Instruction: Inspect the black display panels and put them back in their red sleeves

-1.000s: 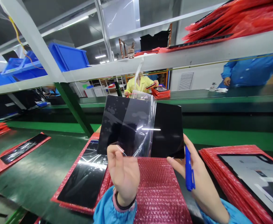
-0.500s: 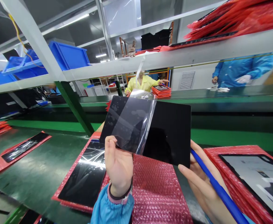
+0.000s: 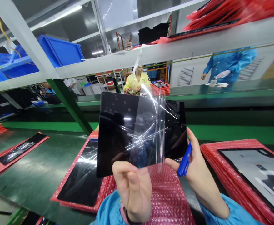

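Note:
A black glass screen panel [image 3: 115, 125] is held up in front of me, tilted. My right hand [image 3: 197, 165] grips its right edge between thumb and fingers, with a blue pen [image 3: 185, 160] also tucked in that hand. A clear protective film [image 3: 148, 125] covers part of the panel's face and curls away in a fold near the middle right. My left hand [image 3: 134, 190] is closed in a pinch at the film's lower edge, just below the panel. Beneath both hands lies a red bubble-wrap bag [image 3: 169, 200].
Left on the green bench, another black panel [image 3: 80, 175] rests on red bubble wrap; a narrower one [image 3: 22, 148] lies beyond. At right is a stack of red bags [image 3: 221, 175] topped by a grey-backed panel [image 3: 256, 175]. A shelf beam [image 3: 127, 61] crosses ahead; two co-workers stand beyond it.
My left hand has moved right and lower, its fingers now pinched, and the film's curled edge has shifted right across the panel. The panel has turned, and the pen has swung to point downward.

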### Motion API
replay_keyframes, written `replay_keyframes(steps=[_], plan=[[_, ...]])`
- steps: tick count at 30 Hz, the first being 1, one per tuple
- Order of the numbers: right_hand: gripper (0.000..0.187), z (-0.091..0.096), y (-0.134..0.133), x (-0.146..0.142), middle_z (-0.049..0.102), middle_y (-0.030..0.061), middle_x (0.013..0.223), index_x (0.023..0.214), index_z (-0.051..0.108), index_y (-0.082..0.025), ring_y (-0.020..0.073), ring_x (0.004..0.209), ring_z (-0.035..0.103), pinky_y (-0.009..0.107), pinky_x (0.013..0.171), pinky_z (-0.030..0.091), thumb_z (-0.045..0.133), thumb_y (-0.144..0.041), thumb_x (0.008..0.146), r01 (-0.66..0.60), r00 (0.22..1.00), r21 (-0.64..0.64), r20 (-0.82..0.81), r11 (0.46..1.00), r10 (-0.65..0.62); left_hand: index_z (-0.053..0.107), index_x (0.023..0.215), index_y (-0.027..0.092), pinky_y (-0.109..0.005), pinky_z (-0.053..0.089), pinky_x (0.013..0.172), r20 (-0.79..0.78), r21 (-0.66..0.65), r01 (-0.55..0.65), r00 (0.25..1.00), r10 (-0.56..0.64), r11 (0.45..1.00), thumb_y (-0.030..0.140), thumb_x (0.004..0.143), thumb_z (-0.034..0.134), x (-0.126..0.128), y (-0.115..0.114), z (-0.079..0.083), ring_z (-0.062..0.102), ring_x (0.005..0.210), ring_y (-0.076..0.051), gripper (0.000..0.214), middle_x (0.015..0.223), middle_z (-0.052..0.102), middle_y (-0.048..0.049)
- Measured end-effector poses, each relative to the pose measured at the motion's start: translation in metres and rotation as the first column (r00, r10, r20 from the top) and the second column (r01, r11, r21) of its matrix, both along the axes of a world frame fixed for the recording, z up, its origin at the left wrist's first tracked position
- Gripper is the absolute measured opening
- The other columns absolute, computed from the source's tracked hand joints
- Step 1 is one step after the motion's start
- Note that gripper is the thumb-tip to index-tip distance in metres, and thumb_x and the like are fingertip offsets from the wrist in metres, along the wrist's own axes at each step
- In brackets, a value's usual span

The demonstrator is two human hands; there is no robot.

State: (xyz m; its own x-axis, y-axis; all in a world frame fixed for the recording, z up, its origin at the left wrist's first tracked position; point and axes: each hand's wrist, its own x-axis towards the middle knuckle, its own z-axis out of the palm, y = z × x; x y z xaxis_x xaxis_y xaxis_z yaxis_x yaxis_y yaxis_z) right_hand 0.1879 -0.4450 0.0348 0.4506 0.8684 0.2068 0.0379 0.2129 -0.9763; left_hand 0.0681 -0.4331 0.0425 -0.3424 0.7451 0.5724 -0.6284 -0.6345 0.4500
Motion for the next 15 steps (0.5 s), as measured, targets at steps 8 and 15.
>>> replay_keyframes(steps=[8, 15], plan=[[0.096, 0.009, -0.006, -0.004, 0.038, 0.0055, 0.149, 0.146, 0.023, -0.033, 0.0284, 0.127, 0.048, 0.04, 0.104, 0.045, 0.079, -0.032, 0.068, -0.023, 0.999, 0.039, -0.035, 0.999, 0.025, 0.054, 0.09, 0.023, -0.032, 0.053, 0.062, -0.002, -0.033, 0.017, 1.0, -0.017, 0.999, 0.024, 0.093, 0.045, -0.008, 0.006, 0.006, 0.065, 0.073, -0.019, 0.009, 0.081, 0.064, -0.004], [0.087, 0.01, -0.013, -0.002, 0.048, 0.0024, 0.142, 0.144, 0.026, -0.038, 0.0268, 0.124, 0.053, 0.041, 0.105, 0.043, 0.075, -0.031, 0.073, -0.036, 0.999, 0.061, -0.031, 0.997, 0.038, 0.054, 0.088, 0.025, -0.031, 0.052, 0.062, 0.027, -0.114, 0.052, 0.998, -0.049, 0.992, 0.029, 0.091, 0.049, -0.013, 0.012, 0.009, 0.06, 0.068, -0.015, 0.007, 0.077, 0.058, 0.0]])
